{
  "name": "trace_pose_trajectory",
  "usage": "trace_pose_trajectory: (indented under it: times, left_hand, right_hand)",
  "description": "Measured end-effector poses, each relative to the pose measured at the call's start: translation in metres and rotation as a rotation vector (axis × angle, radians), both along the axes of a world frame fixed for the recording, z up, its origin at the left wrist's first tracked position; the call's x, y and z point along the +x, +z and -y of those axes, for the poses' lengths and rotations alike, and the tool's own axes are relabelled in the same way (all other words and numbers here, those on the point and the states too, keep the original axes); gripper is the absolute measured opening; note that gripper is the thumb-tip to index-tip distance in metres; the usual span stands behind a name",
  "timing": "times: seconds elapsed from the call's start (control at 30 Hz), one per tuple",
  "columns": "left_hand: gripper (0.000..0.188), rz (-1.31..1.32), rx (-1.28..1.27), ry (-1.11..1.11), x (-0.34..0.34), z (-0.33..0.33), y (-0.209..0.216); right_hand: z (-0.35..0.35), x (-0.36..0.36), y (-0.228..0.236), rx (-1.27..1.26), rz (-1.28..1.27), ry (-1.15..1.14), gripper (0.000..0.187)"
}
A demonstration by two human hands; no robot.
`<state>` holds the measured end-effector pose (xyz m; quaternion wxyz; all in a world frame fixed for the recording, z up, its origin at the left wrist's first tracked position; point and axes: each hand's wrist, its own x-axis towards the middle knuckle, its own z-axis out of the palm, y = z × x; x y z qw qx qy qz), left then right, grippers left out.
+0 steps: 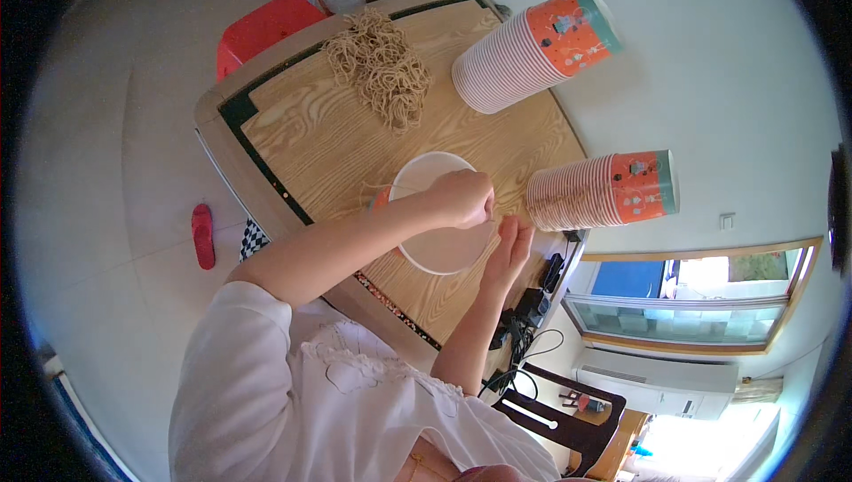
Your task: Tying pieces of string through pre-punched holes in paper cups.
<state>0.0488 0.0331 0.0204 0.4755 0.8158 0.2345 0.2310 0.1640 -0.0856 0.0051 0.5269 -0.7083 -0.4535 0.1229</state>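
A white-lined paper tub (432,256) with an orange outside stands on the wood-grain table in front of me. Over its opening my left hand (463,198) is closed, its fingers pinched. A thin tan string (390,185) runs across the tub's left rim to this hand. My right hand (510,249) is at the tub's right rim, close to the left fingertips. Its fingers are pressed together, and what they hold is too small to make out. Toward the far side of the table lies a tangled heap of tan string loops (383,74).
Two stacks of nested paper tubs, a taller one (532,51) and a shorter one (599,191), stand along the table's right side by the wall. Black cables and adapters (524,322) crowd the near right edge. A red stool (262,31) stands beyond the left edge.
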Motion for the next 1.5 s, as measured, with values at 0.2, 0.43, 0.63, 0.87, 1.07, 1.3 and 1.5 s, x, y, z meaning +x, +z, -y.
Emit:
trace_pose_trajectory:
  times: [0.2, 0.43, 0.63, 0.87, 1.07, 1.3, 1.5]
  left_hand:
    - [0.011, -0.287, 0.082, 0.038, 0.008, -0.007, -0.013]
    - [0.016, -0.212, 0.071, -0.092, -0.001, -0.009, -0.017]
    - [0.013, -0.185, 0.077, -0.142, 0.004, -0.009, -0.022]
    - [0.013, -0.196, 0.074, -0.16, 0.003, -0.01, -0.018]
    - [0.011, -0.199, 0.072, -0.167, 0.004, -0.009, -0.018]
    - [0.01, -0.193, 0.061, -0.159, 0.004, -0.007, -0.02]
    - [0.012, -0.208, 0.075, -0.146, 0.007, -0.007, -0.016]
  right_hand:
    - [-0.01, -0.011, -0.032, 0.171, -0.149, 0.096, 0.025]
    - [-0.008, -0.019, -0.034, 0.183, -0.352, 0.065, 0.028]
    - [-0.007, -0.017, -0.037, 0.206, -0.387, 0.073, 0.027]
    - [-0.007, -0.017, -0.035, 0.182, -0.375, 0.077, 0.026]
    - [-0.007, -0.018, -0.033, 0.193, -0.39, 0.079, 0.026]
    - [-0.006, -0.018, -0.035, 0.191, -0.355, 0.083, 0.027]
    - [0.003, -0.015, -0.036, 0.179, -0.602, 0.001, 0.022]
